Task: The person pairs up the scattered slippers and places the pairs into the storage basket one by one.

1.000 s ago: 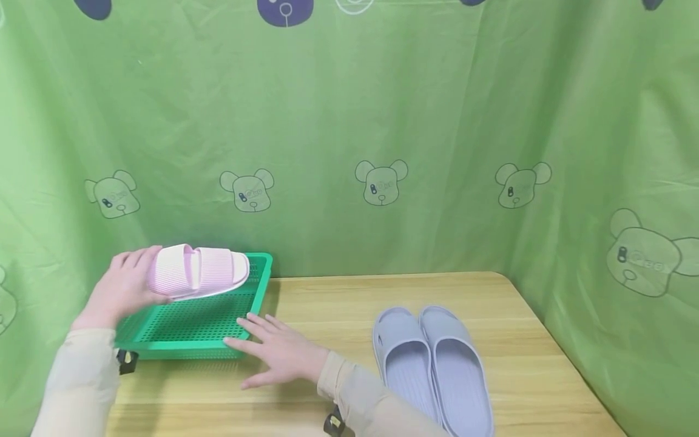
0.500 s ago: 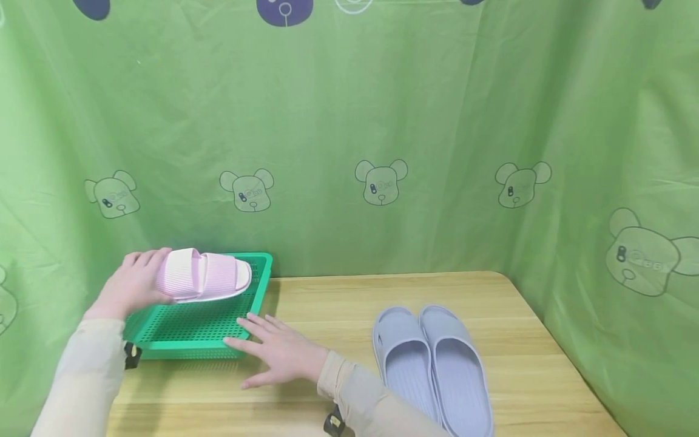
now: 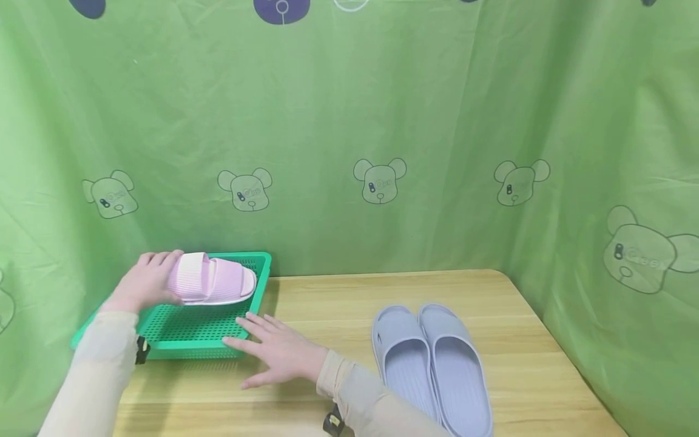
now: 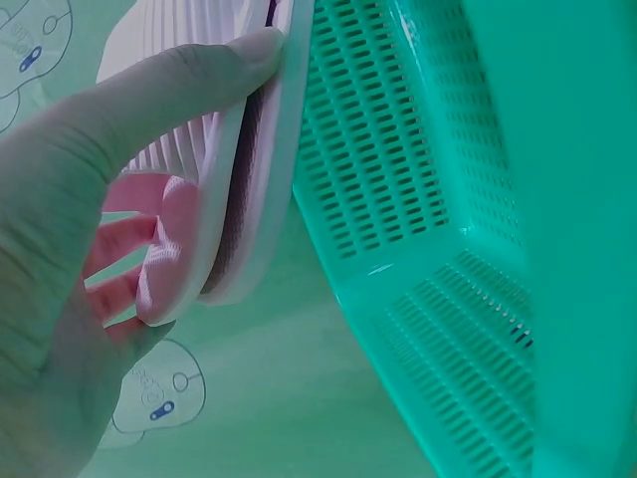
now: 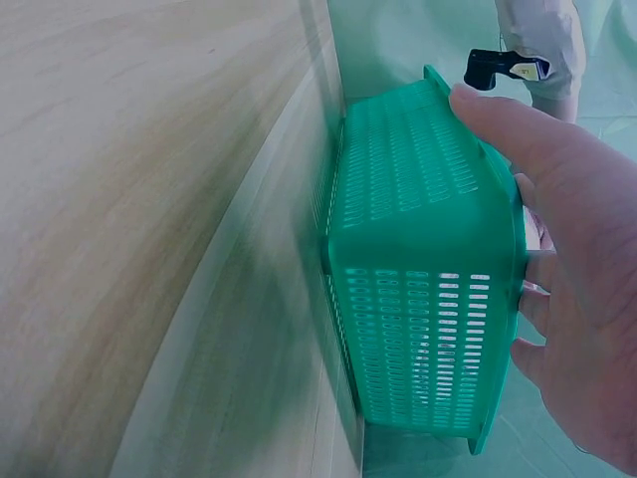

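A pair of pink-and-white striped slippers [image 3: 226, 280], laid sole against sole, is held over the green plastic basket [image 3: 196, 345] at the left of the table. My left hand [image 3: 145, 283] grips the pair at one end. In the left wrist view its thumb [image 4: 179, 90] lies across the edges of both soles [image 4: 264, 209], fingers on the far side. My right hand [image 3: 281, 352] is spread with straight fingers at the basket's near right corner. Its thumb [image 5: 508, 124] is by the basket rim in the right wrist view; whether it touches cannot be told.
Grey slippers [image 3: 401, 340] stand side by side on the right of the wooden table [image 3: 327, 291], toes towards the back. A green curtain [image 3: 317, 121] with bear prints hangs behind the table and along both sides. Both wrists wear small black camera mounts [image 3: 334, 420].
My left hand has moved right and slightly lower with the pink slippers, further over the basket. My right hand, the basket and the grey slippers have stayed in place.
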{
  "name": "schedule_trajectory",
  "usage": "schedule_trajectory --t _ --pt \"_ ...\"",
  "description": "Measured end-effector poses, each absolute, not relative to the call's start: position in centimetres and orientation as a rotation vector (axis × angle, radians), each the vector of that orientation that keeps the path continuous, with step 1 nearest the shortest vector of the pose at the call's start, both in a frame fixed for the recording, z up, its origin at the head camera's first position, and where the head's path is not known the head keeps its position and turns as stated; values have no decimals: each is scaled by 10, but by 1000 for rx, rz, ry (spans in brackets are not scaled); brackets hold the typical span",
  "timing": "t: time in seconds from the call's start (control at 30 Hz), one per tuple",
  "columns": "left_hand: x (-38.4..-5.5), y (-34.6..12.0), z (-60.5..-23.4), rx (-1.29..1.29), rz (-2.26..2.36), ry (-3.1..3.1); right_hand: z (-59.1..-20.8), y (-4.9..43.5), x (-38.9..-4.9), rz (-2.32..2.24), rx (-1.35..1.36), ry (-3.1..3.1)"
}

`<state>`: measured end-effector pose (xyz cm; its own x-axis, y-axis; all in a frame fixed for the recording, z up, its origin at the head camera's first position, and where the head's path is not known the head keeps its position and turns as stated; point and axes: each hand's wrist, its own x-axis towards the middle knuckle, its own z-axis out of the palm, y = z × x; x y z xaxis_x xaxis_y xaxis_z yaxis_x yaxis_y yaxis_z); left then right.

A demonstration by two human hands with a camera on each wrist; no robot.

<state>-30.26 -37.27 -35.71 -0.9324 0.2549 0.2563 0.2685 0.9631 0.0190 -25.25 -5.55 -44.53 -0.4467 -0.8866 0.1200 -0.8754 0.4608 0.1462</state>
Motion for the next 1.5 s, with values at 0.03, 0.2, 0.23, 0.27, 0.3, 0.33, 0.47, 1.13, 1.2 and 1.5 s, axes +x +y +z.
schedule_trajectory --t 0.03,0.2,0.23,0.27,0.3,0.33,0.47,1.13,1.2,1.5 --pt "-304 -372 -358 -389 -69 -2857 -445 -55 -252 -93 1541 -2529" --pt "-309 -369 -363 -392 -42 -2857 -445 -56 -253 -88 1548 -2539" --pt "-310 -368 -363 -394 -37 -2861 -445 -56 -253 -88 1549 -2544" --pt "-311 -368 -363 -396 -33 -2866 -445 -56 -253 -91 1549 -2547" --pt "-311 -367 -363 -399 -29 -2869 -445 -56 -253 -93 1550 -2550" --pt "-312 -366 -364 -401 -28 -2873 -445 -56 -253 -93 1550 -2554" --pt "-314 -364 -364 -410 -19 -2885 -444 -56 -252 -100 1544 -2554" --pt "-316 -358 -374 -339 -35 -2969 -447 -57 -252 -81 1549 -2545" --pt "-316 -358 -374 -333 -31 -2973 -447 -57 -252 -80 1549 -2547" --pt "-315 -355 -373 -312 -41 -3018 -446 -57 -253 -94 1548 -2548"
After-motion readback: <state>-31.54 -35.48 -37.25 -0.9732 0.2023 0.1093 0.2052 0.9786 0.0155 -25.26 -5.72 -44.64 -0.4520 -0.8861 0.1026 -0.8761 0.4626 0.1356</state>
